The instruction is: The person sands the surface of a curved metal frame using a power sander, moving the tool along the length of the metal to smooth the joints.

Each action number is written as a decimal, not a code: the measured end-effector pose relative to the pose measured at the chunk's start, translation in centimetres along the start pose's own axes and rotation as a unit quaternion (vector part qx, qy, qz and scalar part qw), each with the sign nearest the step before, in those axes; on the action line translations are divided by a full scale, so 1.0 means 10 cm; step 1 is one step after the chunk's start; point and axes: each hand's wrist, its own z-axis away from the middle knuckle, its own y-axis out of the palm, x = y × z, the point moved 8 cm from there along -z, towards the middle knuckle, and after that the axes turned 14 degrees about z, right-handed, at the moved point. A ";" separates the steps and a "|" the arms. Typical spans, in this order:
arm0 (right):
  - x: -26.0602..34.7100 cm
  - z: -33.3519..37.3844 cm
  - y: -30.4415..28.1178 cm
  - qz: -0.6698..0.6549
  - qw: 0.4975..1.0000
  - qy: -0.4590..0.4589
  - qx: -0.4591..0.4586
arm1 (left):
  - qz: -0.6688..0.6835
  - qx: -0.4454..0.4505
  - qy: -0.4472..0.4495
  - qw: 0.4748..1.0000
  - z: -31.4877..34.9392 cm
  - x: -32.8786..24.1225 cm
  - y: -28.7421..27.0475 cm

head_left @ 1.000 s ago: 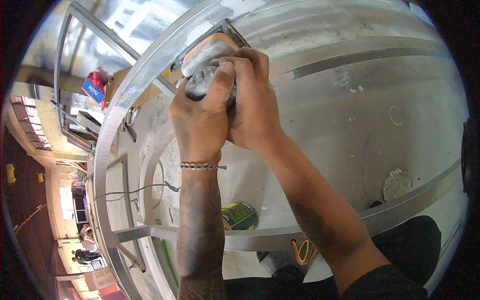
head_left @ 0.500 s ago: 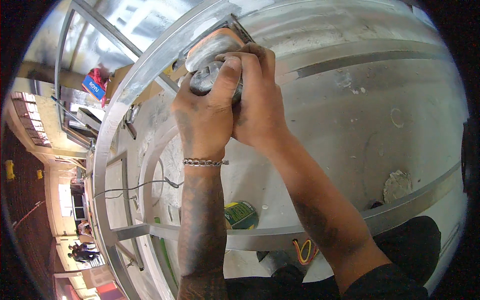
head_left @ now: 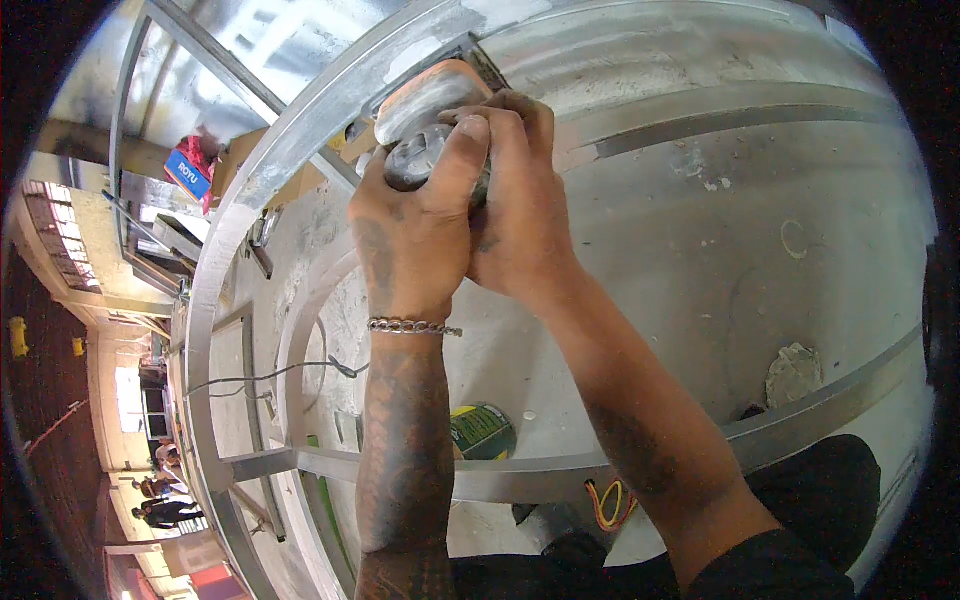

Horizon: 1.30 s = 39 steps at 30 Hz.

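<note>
A dusty sheet sander (head_left: 428,103) with an orange band and a flat dark base rests against the far curve of a bare metal frame (head_left: 250,175). My left hand (head_left: 412,235) is wrapped round the near end of its body, the thumb laid over the top. Pressed close on the right side, my right hand (head_left: 525,205) also grips the sander, its fingers curled over the housing. A pale, whitish patch shows on the frame beside the tool. Both palms hide most of the sander's handle.
A green tin (head_left: 482,432) lies within the frame, near my left forearm. A dark cable (head_left: 270,377) crosses the frame's left side. Yellow and red cord (head_left: 610,503) hangs near my right forearm. At the far left are a blue and red box (head_left: 187,175) and distant people (head_left: 168,514).
The sander and both hands have shifted very slightly to the right along the frame. My grip looks the same. The distant people have moved a little.
</note>
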 end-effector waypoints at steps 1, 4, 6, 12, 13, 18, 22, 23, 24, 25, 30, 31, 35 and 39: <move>0.00 0.00 0.00 0.001 1.000 0.000 0.000 | 0.017 0.001 -0.003 1.000 0.00 0.01 0.01; -0.05 0.02 0.06 -0.007 0.999 0.033 0.037 | 0.009 -0.001 -0.009 1.000 0.02 0.01 -0.01; -0.03 0.03 0.08 0.004 0.999 0.021 0.032 | 0.023 -0.001 -0.004 1.000 0.00 0.06 -0.03; 0.04 -0.01 0.08 0.001 0.999 0.022 0.043 | 0.012 0.007 -0.013 1.000 0.02 0.01 -0.06; 0.05 -0.02 0.08 0.000 0.999 0.023 0.044 | 0.025 0.006 -0.024 0.999 0.02 0.03 -0.06; 0.14 -0.07 0.06 0.045 0.997 -0.013 0.058 | 0.032 0.003 -0.007 0.999 0.02 -0.05 -0.07; 0.13 -0.07 0.06 0.044 0.997 -0.017 0.057 | 0.040 0.000 -0.013 0.999 0.00 0.02 -0.09; 0.13 -0.06 0.05 0.046 0.997 -0.014 0.055 | 0.040 0.000 -0.012 0.999 0.00 0.03 -0.08; 0.13 -0.06 0.04 0.047 0.997 -0.010 0.054 | 0.036 0.002 -0.011 0.999 0.00 0.03 -0.07; 0.11 -0.05 0.04 0.047 0.997 -0.010 0.053 | 0.032 0.005 -0.010 0.999 0.00 0.02 -0.05; 0.03 -0.03 0.02 0.024 0.999 0.000 0.021 | 0.001 0.001 -0.009 1.000 0.03 -0.01 -0.01; 0.04 -0.04 0.02 0.024 1.000 0.001 0.021 | 0.005 0.002 0.000 1.000 0.02 -0.03 -0.01; 0.12 -0.07 0.01 0.038 0.998 -0.020 0.039 | -0.012 0.001 -0.002 1.000 0.01 -0.04 -0.04; 0.12 -0.07 0.05 0.033 0.998 -0.025 0.048 | 0.049 -0.001 -0.026 0.998 -0.01 0.06 -0.07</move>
